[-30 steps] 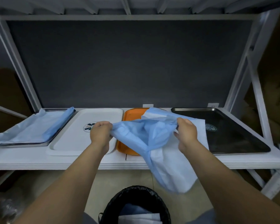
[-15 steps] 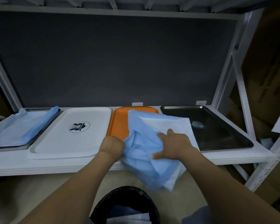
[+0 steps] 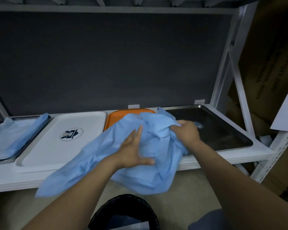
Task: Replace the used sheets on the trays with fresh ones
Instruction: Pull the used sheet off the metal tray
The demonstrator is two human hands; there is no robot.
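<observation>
A crumpled light-blue sheet [image 3: 150, 173] hangs over the shelf's front edge, covering most of the orange tray [image 3: 114, 119]. My left hand [image 3: 134, 150] presses flat on the sheet's middle with straight fingers. My right hand [image 3: 185, 131] grips a bunched fold of the sheet at its upper right, over the black tray [image 3: 223, 130]. To the left lies a bare white tray [image 3: 45, 146] with a dark logo. A metal tray [image 3: 2, 161] at the far left carries another blue sheet [image 3: 13, 135].
A black bin [image 3: 125, 211] with discarded sheets stands on the floor below my arms. The white shelf [image 3: 223, 157] has a dark back panel, and its white frame posts [image 3: 238, 80] rise at the right. Cardboard boxes [image 3: 273, 63] stand right of the frame.
The sheet has spread out wider to the lower left. My left hand let go of its edge and now lies flat on the middle. My right hand moved up and right, bunching the fabric.
</observation>
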